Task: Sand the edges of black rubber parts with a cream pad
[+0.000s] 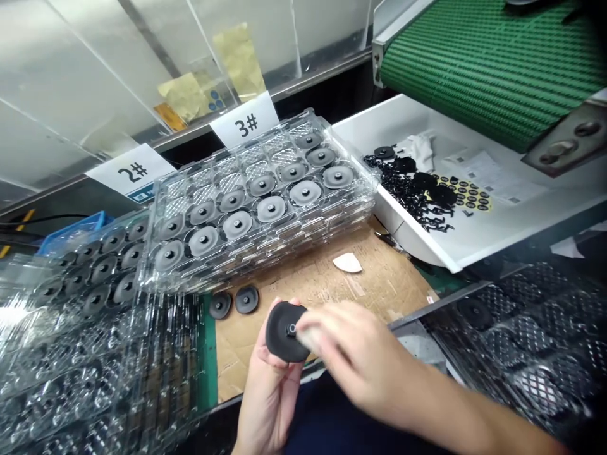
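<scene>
In my left hand (pixel 271 382) is a round black rubbery disc (pixel 281 333) with a small raised hub, held by its edge and tilted up. My right hand (pixel 358 347) reaches over from the right, its fingers drawn together at the hub; motion blurs the fingertips, and anything between them is hidden. Two similar dark discs, one (pixel 220 304) beside the other (pixel 246 299), lie on the brown cardboard (pixel 303 284) just beyond my left hand.
Stacked clear plastic trays (pixel 256 237) hold grey discs. More filled trays (pixel 102 265) stand left. A white tray (pixel 455 243) contains small black parts (pixel 403 189) and oval stickers (pixel 467 194). A green conveyor belt (pixel 484 69) overhangs it. A white scrap (pixel 348 262) lies on the cardboard.
</scene>
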Demonstrator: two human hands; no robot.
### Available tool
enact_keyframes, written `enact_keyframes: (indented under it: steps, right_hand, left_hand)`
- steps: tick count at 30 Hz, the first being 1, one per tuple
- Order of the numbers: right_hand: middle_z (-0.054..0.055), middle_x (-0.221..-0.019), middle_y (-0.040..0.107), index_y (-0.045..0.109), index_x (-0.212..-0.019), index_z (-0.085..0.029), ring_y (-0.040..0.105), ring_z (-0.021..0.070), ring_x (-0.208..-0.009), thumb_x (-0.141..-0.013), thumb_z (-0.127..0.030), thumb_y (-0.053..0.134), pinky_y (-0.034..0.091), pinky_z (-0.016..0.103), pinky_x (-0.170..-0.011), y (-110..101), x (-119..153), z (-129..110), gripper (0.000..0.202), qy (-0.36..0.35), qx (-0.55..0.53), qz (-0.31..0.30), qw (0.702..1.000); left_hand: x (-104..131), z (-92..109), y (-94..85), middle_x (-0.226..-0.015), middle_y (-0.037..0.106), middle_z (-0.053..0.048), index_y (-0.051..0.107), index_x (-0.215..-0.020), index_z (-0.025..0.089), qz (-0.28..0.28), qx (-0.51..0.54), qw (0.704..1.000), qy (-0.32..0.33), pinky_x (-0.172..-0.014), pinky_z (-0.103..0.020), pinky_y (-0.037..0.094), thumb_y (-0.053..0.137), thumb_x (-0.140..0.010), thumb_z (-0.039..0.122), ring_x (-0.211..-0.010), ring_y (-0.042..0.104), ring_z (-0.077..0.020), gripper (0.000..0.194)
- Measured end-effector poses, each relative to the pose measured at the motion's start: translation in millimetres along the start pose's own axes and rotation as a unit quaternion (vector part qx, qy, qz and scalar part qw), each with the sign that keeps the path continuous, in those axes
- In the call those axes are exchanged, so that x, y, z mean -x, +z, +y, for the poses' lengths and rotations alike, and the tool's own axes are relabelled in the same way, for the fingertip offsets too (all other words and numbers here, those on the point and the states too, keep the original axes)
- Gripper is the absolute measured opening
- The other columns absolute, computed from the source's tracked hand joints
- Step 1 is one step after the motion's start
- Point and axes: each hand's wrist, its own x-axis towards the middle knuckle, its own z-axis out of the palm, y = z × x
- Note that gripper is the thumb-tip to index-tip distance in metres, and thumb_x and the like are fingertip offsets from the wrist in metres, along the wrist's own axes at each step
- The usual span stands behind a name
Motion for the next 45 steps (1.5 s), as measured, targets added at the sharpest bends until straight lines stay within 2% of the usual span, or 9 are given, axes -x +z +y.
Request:
enact_keyframes:
  steps: [7, 12, 16, 23, 25, 28, 30, 37, 45]
  right_hand:
    - [0.005, -0.089, 0.064, 0.057, -0.098, -0.017, 0.058, 0.0181, -0.081, -0.086, -0.016, 0.038, 0.045, 0.032, -0.074, -3, -3, 8, 0.023, -0.007, -0.038, -0.012, 0.999]
    - [0.006, -0.092, 0.065, 0.054, -0.103, -0.02, 0.061, 0.0186, -0.081, -0.089, -0.022, 0.038, 0.049, 0.03, -0.068, 12, 7, 74, 0.022, 0.172, -0.022, 0.068, 0.982]
    - [0.005, -0.091, 0.067, 0.061, -0.099, -0.019, 0.063, 0.019, -0.082, -0.086, -0.021, 0.044, 0.051, 0.031, -0.07, 37, 37, 110, 0.021, 0.18, -0.026, 0.039, 0.983]
    - [0.004, -0.105, 0.064, 0.059, -0.108, -0.022, 0.059, 0.017, -0.097, -0.088, -0.021, 0.046, 0.047, 0.031, -0.083, 9, 20, 65, 0.025, 0.16, -0.043, 0.054, 0.985]
    - [0.002, -0.108, 0.062, 0.054, -0.115, -0.024, 0.056, 0.0151, -0.099, -0.088, -0.018, 0.045, 0.044, 0.029, -0.085, -6, 1, 40, 0.029, 0.08, -0.064, 0.083, 0.991]
    - [0.0, -0.094, 0.066, 0.058, -0.109, -0.024, 0.058, 0.0141, -0.083, -0.085, -0.011, 0.045, 0.043, 0.029, -0.075, -13, -17, 19, 0.03, -0.087, -0.066, 0.022, 0.994]
    - [0.0, -0.086, 0.066, 0.062, -0.102, -0.023, 0.057, 0.0144, -0.078, -0.084, -0.009, 0.045, 0.041, 0.029, -0.072, -11, -21, 16, 0.028, -0.071, -0.02, -0.021, 0.997]
    - [0.001, -0.083, 0.064, 0.063, -0.102, -0.022, 0.054, 0.0142, -0.074, -0.085, -0.011, 0.044, 0.04, 0.029, -0.07, 3, -24, 21, 0.027, -0.035, -0.046, -0.037, 0.998]
    - [0.004, -0.091, 0.067, 0.066, -0.098, -0.02, 0.061, 0.0154, -0.083, -0.086, -0.017, 0.047, 0.047, 0.029, -0.075, 40, -5, 90, 0.022, 0.124, -0.04, -0.041, 0.991]
  left_hand:
    - [-6, -3, 3.5, -0.126, 0.056, -0.004, 0.048, -0.123, 0.035, -0.011, -0.012, 1.0, -0.006, -0.099, -0.032, 0.039, 0.065, -0.071, 0.032, -0.117, 0.049, -0.0223, 0.054]
    - [-7, 1, 8.2, -0.122, 0.059, -0.004, 0.054, -0.118, 0.032, 0.024, -0.016, 0.999, 0.015, -0.102, -0.035, 0.037, 0.067, -0.069, 0.033, -0.113, 0.052, -0.0239, 0.052]
    - [-6, 5, 7.9, -0.12, 0.06, -0.005, 0.056, -0.116, 0.03, 0.009, -0.013, 1.0, 0.008, -0.102, -0.036, 0.037, 0.07, -0.065, 0.033, -0.112, 0.054, -0.0258, 0.053]
    - [-8, 2, 2.8, -0.122, 0.059, -0.006, 0.054, -0.118, 0.03, -0.018, -0.022, 1.0, 0.001, -0.1, -0.036, 0.038, 0.065, -0.071, 0.033, -0.111, 0.055, -0.0246, 0.048]
    - [-7, 0, 0.6, -0.122, 0.059, -0.006, 0.052, -0.12, 0.031, -0.027, -0.022, 0.999, 0.004, -0.099, -0.033, 0.039, 0.061, -0.075, 0.032, -0.114, 0.052, -0.0227, 0.046]
    - [-5, -1, -4.8, -0.123, 0.058, -0.005, 0.049, -0.123, 0.032, -0.023, -0.021, 1.0, -0.004, -0.099, -0.031, 0.038, 0.059, -0.077, 0.033, -0.117, 0.049, -0.0213, 0.047]
    - [-3, -1, -9.2, -0.121, 0.06, -0.005, 0.049, -0.123, 0.032, 0.0, -0.019, 1.0, -0.009, -0.098, -0.032, 0.04, 0.059, -0.077, 0.031, -0.115, 0.051, -0.0217, 0.047]
    - [-5, 1, -21.7, -0.123, 0.058, -0.005, 0.05, -0.122, 0.029, -0.003, 0.002, 1.0, -0.026, -0.098, -0.031, 0.04, 0.059, -0.078, 0.024, -0.115, 0.051, -0.0211, 0.046]
    - [-10, 5, -32.4, -0.122, 0.059, -0.006, 0.042, -0.128, 0.033, 0.018, 0.103, 0.993, -0.059, -0.102, -0.039, 0.035, 0.056, -0.08, 0.027, -0.112, 0.054, -0.024, 0.051]
